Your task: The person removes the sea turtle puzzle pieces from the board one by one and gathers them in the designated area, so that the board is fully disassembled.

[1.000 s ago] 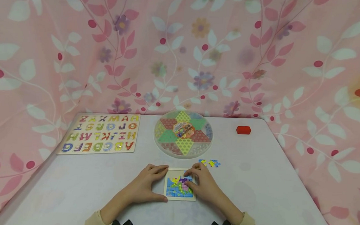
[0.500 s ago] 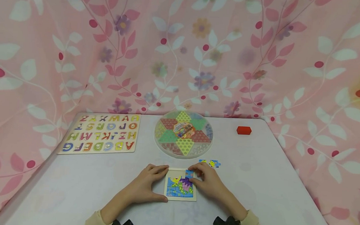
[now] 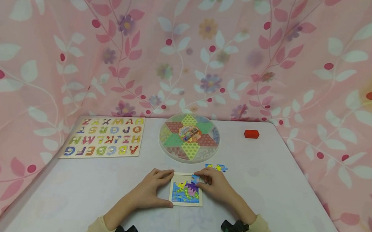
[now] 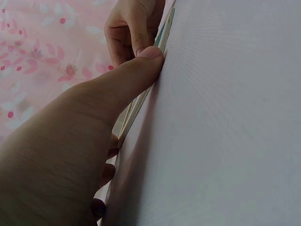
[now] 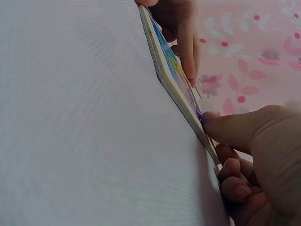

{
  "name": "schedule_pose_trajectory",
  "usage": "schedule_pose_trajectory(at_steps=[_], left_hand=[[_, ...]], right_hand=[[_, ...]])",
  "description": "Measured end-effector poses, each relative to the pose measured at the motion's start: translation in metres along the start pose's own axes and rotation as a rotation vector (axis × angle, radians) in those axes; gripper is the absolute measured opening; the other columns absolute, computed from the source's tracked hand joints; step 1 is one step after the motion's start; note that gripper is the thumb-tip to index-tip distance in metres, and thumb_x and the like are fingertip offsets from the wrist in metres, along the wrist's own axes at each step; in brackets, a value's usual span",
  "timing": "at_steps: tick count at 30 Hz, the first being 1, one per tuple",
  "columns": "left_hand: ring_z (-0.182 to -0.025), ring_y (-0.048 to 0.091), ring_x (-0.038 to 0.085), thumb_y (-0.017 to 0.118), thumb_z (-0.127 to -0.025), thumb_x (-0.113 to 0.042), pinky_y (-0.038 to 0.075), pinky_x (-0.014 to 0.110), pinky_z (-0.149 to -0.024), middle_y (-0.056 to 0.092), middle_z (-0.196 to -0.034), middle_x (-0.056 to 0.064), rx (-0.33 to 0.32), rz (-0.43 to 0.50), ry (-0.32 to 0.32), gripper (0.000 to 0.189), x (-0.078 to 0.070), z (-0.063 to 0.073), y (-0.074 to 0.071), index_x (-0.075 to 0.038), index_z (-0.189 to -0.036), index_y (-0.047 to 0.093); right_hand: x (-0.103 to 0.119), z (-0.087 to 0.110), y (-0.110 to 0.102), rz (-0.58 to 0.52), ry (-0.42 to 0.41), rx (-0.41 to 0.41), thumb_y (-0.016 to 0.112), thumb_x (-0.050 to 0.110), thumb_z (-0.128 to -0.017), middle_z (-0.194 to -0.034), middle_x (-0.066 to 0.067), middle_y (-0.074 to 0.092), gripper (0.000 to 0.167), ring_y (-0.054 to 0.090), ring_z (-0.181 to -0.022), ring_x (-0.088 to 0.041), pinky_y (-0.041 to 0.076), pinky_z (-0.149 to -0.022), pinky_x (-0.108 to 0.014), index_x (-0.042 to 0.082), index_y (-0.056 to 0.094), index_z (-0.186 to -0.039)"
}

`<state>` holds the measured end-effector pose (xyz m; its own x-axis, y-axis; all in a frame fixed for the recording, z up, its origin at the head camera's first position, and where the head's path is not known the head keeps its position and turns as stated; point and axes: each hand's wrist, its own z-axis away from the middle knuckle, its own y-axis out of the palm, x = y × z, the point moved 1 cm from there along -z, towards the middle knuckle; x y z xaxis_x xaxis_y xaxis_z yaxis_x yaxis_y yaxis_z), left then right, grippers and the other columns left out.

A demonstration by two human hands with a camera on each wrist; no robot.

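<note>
Your left forearm (image 3: 121,209) and right forearm (image 3: 242,210) slanted inward from the lower edge of the head view, both bare below beige sleeves (image 3: 98,227). Your left grip (image 3: 147,190) formed a broad C, its thumb (image 4: 127,75) extended inward on the near side and its fingers (image 3: 163,173) arched toward the far side. Your right grip (image 3: 214,186) was more compact: its thumb (image 5: 230,127) pointed inward, pressing with the tip, while several fingers (image 5: 234,187) curled close below it in the right wrist view. The two grips faced each other, slightly apart.
</note>
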<state>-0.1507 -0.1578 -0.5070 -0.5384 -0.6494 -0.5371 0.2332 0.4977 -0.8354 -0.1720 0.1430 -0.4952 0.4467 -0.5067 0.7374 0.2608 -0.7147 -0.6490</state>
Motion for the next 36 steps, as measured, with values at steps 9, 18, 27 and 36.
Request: schedule_pose_trajectory(at_steps=[9, 18, 27, 36], left_hand=[[-0.127, 0.045, 0.014, 0.085, -0.076, -0.071, 0.043, 0.05, -0.106, 0.047, -0.165, -0.002, 0.004, -0.005, 0.005, 0.108, 0.0, 0.001, 0.0, -0.01, -0.158, 0.051], [-0.128, 0.044, 0.013, 0.083, -0.076, -0.073, 0.043, 0.049, -0.107, 0.046, -0.165, -0.003, -0.001, -0.003, 0.009, 0.108, 0.002, 0.0, 0.0, -0.01, -0.158, 0.051], [-0.127, 0.045, 0.013, 0.083, -0.076, -0.074, 0.044, 0.05, -0.107, 0.046, -0.165, -0.004, -0.008, -0.001, 0.005, 0.108, 0.003, 0.001, 0.002, -0.011, -0.158, 0.051], [-0.129, 0.044, 0.013, 0.082, -0.076, -0.075, 0.043, 0.05, -0.108, 0.045, -0.166, -0.005, -0.002, -0.008, 0.008, 0.109, 0.003, 0.0, 0.002, -0.011, -0.159, 0.05]], right_hand=[[0.003, 0.001, 0.001, -0.004, -0.028, -0.021, 0.082, 0.012, -0.094, -0.089, 0.004, 0.062, 0.026, 0.053, -0.075, -0.011, 0.045, -0.064, -0.023, 0.004, 0.078, -0.117], [0.003, 0.001, -0.015, 0.033, 0.009, -0.111, 0.084, 0.011, -0.092, -0.105, 0.003, 0.067, 0.026, 0.055, -0.082, -0.009, 0.049, -0.07, -0.023, 0.011, 0.08, -0.117], [-0.031, 0.022, -0.065, 0.119, -0.007, -0.259, 0.083, 0.006, -0.092, -0.109, -0.006, 0.072, 0.027, 0.056, -0.081, -0.013, 0.047, -0.066, -0.023, 0.006, 0.079, -0.119], [-0.067, 0.053, -0.097, 0.23, 0.069, -0.327, 0.08, 0.003, -0.093, -0.105, -0.005, 0.068, 0.028, 0.051, -0.084, -0.011, 0.044, -0.067, -0.021, 0.006, 0.078, -0.121]])
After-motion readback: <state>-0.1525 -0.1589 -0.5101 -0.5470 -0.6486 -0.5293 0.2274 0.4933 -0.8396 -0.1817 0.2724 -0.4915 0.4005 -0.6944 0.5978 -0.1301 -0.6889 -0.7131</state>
